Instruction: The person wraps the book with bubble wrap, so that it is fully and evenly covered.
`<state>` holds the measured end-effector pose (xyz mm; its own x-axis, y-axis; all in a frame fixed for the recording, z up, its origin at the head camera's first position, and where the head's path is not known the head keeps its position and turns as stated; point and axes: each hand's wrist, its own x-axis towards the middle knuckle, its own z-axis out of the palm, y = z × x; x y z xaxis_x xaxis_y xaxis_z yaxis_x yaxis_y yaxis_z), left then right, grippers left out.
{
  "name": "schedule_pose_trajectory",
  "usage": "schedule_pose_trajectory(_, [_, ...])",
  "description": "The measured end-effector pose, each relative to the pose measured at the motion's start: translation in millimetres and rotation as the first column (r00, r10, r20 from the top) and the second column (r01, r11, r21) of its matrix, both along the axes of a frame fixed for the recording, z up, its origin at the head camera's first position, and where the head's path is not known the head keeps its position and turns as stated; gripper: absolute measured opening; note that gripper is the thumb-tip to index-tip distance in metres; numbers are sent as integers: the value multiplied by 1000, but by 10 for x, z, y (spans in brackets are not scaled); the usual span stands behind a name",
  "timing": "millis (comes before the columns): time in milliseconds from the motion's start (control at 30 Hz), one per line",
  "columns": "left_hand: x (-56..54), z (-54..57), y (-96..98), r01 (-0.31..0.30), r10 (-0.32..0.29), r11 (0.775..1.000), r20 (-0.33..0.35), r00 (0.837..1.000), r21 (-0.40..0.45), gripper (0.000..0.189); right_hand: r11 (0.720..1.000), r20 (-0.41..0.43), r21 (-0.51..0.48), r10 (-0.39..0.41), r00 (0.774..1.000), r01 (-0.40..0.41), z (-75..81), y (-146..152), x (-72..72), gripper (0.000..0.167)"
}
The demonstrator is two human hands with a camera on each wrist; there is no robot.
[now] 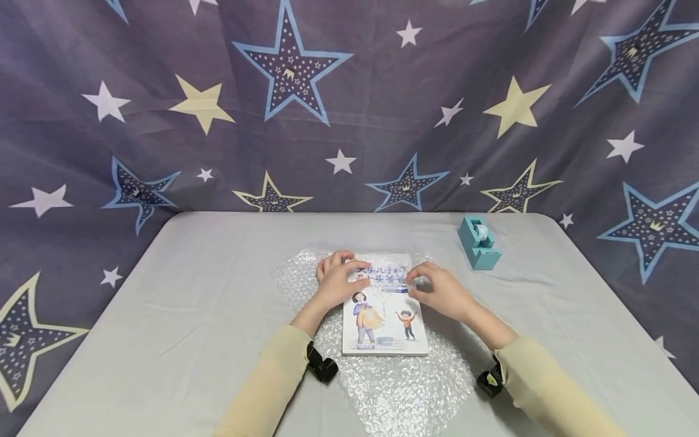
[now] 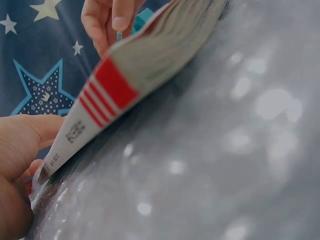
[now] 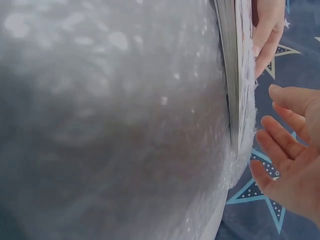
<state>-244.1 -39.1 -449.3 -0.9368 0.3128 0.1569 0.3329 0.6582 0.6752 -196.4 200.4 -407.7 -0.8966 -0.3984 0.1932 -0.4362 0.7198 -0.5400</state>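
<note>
A picture book (image 1: 386,328) with a cartoon cover lies face up on clear bubble wrap (image 1: 401,388). Part of the wrap lies over its top end. My left hand (image 1: 340,280) rests at the upper left of the book, its thumb and forefinger over the cover and the other fingers on the wrap. In the left wrist view, that hand sits at the corner of the book's spine (image 2: 95,102). Near the upper right edge is my right hand (image 1: 441,292), fingers loosely bent. The right wrist view shows those fingers (image 3: 285,142) spread and holding nothing.
A teal tape dispenser (image 1: 480,246) stands at the back right of the grey-covered table (image 1: 218,285). Behind the table hangs a dark curtain (image 1: 371,121) printed with stars. Bubble wrap spreads out past the book on several sides.
</note>
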Motion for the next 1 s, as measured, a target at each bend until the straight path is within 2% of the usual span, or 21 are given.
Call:
schedule_pose_trajectory(300, [27, -43, -15, 2, -3, 1000, -15, 1000, -10, 32, 991, -86, 87, 105, 991, -98, -23, 4, 252, 29])
schedule_pose_trajectory(567, [26, -51, -39, 7, -7, 1000, -13, 1000, -7, 31, 983, -27, 28, 181, 983, -180, -12, 8, 466, 28])
schedule_pose_trajectory(867, [-11, -24, -25, 51, -51, 999, -17, 999, -6, 33, 978, -6, 60, 202, 979, -202, -12, 26, 656, 27])
schedule_pose_trajectory(1000, [-10, -37, -34, 45, -45, 998, -7, 999, -33, 32, 971, 14, 44, 235, 972, -235, -25, 19, 752, 25])
